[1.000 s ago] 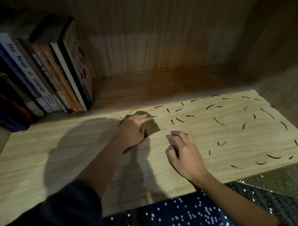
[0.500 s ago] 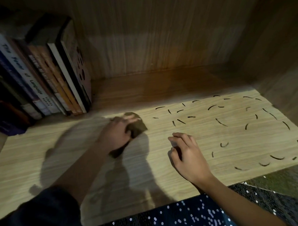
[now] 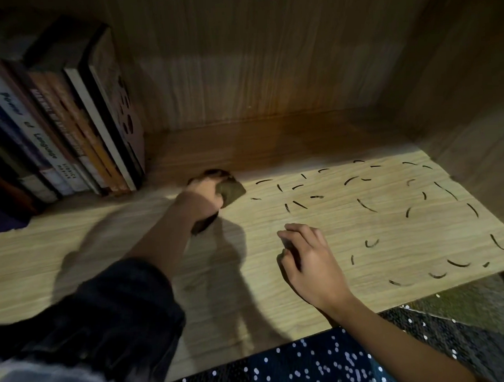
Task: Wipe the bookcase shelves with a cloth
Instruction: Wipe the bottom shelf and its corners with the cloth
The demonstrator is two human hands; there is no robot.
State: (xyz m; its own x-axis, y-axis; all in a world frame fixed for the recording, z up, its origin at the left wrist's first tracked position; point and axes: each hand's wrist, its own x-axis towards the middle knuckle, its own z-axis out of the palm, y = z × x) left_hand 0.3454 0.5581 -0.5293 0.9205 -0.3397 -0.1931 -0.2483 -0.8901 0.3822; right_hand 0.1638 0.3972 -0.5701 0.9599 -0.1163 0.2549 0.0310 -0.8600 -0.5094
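Books [image 3: 69, 126] block the left rear of the shelf [image 3: 362, 223]; the back panel [image 3: 253, 60] and right wall [image 3: 472, 109] close it in. The left hand [image 3: 203, 200], gripping a cloth [image 3: 233, 190], sits near the books, the right hand [image 3: 311, 260] mid-shelf, a gap between the 2. The right half lies open.

White book spine [image 3: 19, 114]: seemingly "The Power of Language"

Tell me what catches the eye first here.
First, the dark curved marks scattered across the right half of the lit shelf. Left of them, the left hand grips a brown cloth near the leaning books, while the right hand rests on the shelf's front.
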